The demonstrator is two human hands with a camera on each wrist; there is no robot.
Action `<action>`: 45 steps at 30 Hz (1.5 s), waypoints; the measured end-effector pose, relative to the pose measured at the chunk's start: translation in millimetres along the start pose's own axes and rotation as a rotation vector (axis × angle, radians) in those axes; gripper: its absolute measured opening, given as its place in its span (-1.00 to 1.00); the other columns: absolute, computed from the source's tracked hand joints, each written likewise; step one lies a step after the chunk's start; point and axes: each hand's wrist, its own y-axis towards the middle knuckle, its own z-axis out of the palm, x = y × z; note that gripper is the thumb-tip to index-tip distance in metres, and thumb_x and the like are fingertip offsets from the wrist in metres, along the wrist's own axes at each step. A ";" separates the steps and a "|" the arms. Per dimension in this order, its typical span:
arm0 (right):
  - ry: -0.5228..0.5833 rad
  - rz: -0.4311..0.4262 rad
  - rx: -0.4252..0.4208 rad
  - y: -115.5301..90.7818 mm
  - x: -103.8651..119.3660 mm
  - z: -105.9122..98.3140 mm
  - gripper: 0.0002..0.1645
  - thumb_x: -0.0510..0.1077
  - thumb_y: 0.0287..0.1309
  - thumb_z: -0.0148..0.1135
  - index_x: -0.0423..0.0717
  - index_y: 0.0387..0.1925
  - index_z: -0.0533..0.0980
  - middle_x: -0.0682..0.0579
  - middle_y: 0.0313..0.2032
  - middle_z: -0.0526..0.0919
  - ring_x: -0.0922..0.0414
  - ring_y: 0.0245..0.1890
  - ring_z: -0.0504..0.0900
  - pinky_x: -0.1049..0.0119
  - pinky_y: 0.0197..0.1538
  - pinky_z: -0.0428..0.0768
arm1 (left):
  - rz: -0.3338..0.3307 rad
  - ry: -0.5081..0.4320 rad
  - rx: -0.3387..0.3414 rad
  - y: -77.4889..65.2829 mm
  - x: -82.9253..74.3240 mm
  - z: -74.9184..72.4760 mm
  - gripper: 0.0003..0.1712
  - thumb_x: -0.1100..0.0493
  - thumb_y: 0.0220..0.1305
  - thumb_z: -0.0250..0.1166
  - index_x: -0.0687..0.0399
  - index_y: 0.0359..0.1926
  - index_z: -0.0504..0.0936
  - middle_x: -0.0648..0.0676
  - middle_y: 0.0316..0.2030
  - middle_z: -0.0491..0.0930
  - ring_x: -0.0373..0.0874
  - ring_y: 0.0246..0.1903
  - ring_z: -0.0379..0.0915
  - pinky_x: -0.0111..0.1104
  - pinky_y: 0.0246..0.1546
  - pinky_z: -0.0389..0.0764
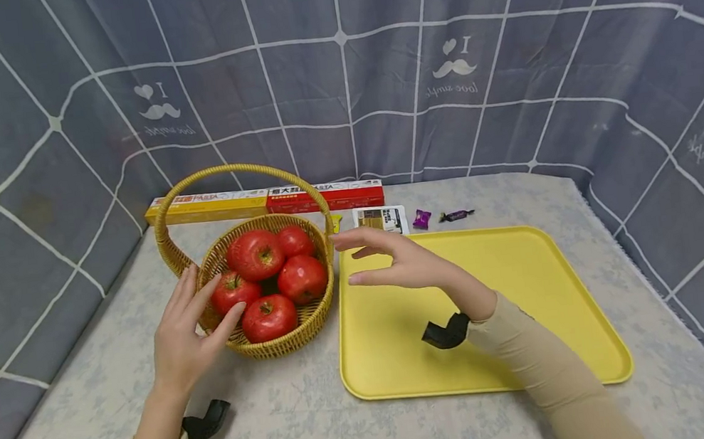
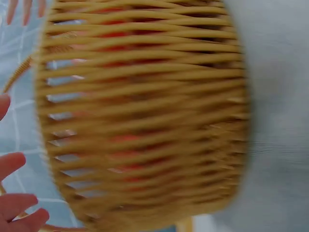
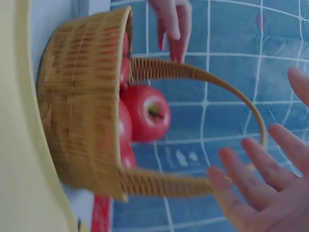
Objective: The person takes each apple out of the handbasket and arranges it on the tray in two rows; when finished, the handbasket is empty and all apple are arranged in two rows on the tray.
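Note:
A wicker basket (image 1: 275,348) with a tall arched handle (image 1: 233,167) stands left of centre in the head view, holding several red apples (image 1: 255,254). My left hand (image 1: 184,337) hovers at the basket's left side, fingers spread and gently bent, gripping nothing. On the other side, my right hand (image 1: 395,261) is held over the tray's left part, its fingertips near the foot of the handle. The woven wall (image 2: 145,106) fills the left wrist view, blurred. In the right wrist view one apple (image 3: 147,111) shows above the rim, and my right palm faces the handle.
A yellow tray (image 1: 406,364) lies just right of the basket. Behind stand a yellow pasta box (image 1: 215,209) and a red pasta box (image 1: 324,199). A white packet (image 1: 381,220), a purple-wrapped candy (image 1: 421,219) and a dark-wrapped candy (image 1: 457,215) lie beyond the tray. Grey curtains surround the table.

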 end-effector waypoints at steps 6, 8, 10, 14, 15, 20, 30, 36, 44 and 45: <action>0.083 0.005 -0.085 31.4 -6.1 28.7 -0.32 -0.36 0.09 0.27 -0.25 0.26 0.29 -0.13 0.20 0.39 -0.04 0.21 0.35 0.01 0.22 0.33 | -0.103 -0.031 -0.048 -17.0 17.6 6.5 -0.40 0.18 -0.16 0.51 0.34 -0.03 0.61 0.40 0.25 0.25 0.21 0.29 0.12 0.01 0.26 0.16; 0.088 0.013 -0.100 42.1 -10.4 37.7 -0.31 -0.37 0.07 0.28 -0.28 0.26 0.28 -0.17 0.21 0.37 -0.08 0.22 0.33 0.02 0.23 0.32 | -0.134 -0.053 -0.057 -20.6 21.3 8.2 -0.37 0.22 -0.22 0.54 0.34 -0.02 0.61 0.39 0.28 0.21 0.20 0.31 0.09 0.08 0.24 0.15; 0.081 0.014 -0.113 53.0 -16.0 45.2 -0.29 -0.35 0.07 0.30 -0.28 0.26 0.27 -0.18 0.22 0.35 -0.11 0.22 0.33 0.10 0.23 0.34 | -0.210 -0.098 -0.052 -23.7 23.1 8.5 -0.34 0.26 -0.25 0.56 0.30 0.00 0.61 0.35 0.31 0.16 0.16 0.33 0.05 0.13 0.22 0.14; 0.084 0.017 -0.127 73.0 -30.6 55.9 -0.25 -0.24 0.06 0.35 -0.19 0.28 0.26 -0.12 0.24 0.31 -0.07 0.21 0.35 0.20 0.21 0.37 | -0.452 -0.206 0.015 -26.6 24.0 6.5 -0.28 0.27 -0.16 0.55 0.15 0.13 0.55 0.19 0.38 0.07 -0.01 0.35 0.03 -0.02 0.24 0.20; 0.079 0.025 -0.132 77.5 -33.0 57.9 -0.23 -0.22 0.05 0.36 -0.17 0.28 0.26 -0.10 0.24 0.31 -0.07 0.20 0.36 0.20 0.20 0.38 | -0.514 -0.234 0.044 -26.4 24.3 6.3 -0.28 0.25 -0.11 0.53 0.12 0.17 0.52 0.15 0.39 0.05 -0.06 0.36 0.02 -0.07 0.25 0.21; -0.037 0.060 -0.163 95.4 -37.5 65.2 -0.18 -0.10 0.00 0.42 -0.04 0.29 0.27 0.00 0.26 0.28 0.06 0.21 0.34 0.16 0.21 0.37 | -0.713 -0.354 0.159 -24.9 25.6 6.8 -0.28 0.18 0.11 0.40 0.14 0.30 0.37 0.08 0.42 -0.06 -0.08 0.39 -0.10 -0.48 0.20 0.23; -0.189 0.111 -0.127 118.4 -48.8 75.4 -0.07 0.04 -0.06 0.45 0.10 0.34 0.21 -0.02 0.35 0.14 0.16 0.29 0.19 0.17 0.22 0.32 | -0.784 -0.477 0.159 -26.1 28.6 9.3 -0.30 0.24 0.19 0.32 0.20 0.33 0.29 0.11 0.44 -0.17 0.06 0.37 -0.07 -0.71 0.04 0.24; -0.201 0.140 -0.110 123.2 -58.6 82.4 -0.02 0.02 -0.07 0.46 0.12 0.37 0.17 0.05 0.33 0.17 0.15 0.27 0.22 0.17 0.20 0.35 | -0.787 -0.468 0.169 -28.0 30.9 10.5 -0.29 0.21 0.20 0.32 0.18 0.34 0.28 0.10 0.44 -0.17 0.07 0.36 -0.04 -0.72 0.03 0.26; -0.269 0.184 -0.128 127.6 -64.7 91.2 0.05 0.01 -0.11 0.49 0.18 0.39 0.13 0.03 0.32 0.17 0.11 0.26 0.26 0.15 0.18 0.38 | -0.787 -0.424 0.184 -27.3 29.7 9.0 -0.28 0.15 0.20 0.33 0.14 0.35 0.28 0.07 0.44 -0.15 0.02 0.38 -0.09 -0.74 0.04 0.22; -0.282 0.189 -0.137 127.9 -64.3 92.1 0.04 0.02 -0.11 0.49 0.18 0.38 0.14 0.02 0.31 0.19 0.11 0.24 0.28 0.14 0.17 0.39 | -0.788 -0.418 0.188 -27.1 29.5 8.9 -0.27 0.14 0.20 0.33 0.14 0.35 0.28 0.07 0.44 -0.15 0.01 0.38 -0.10 -0.74 0.04 0.21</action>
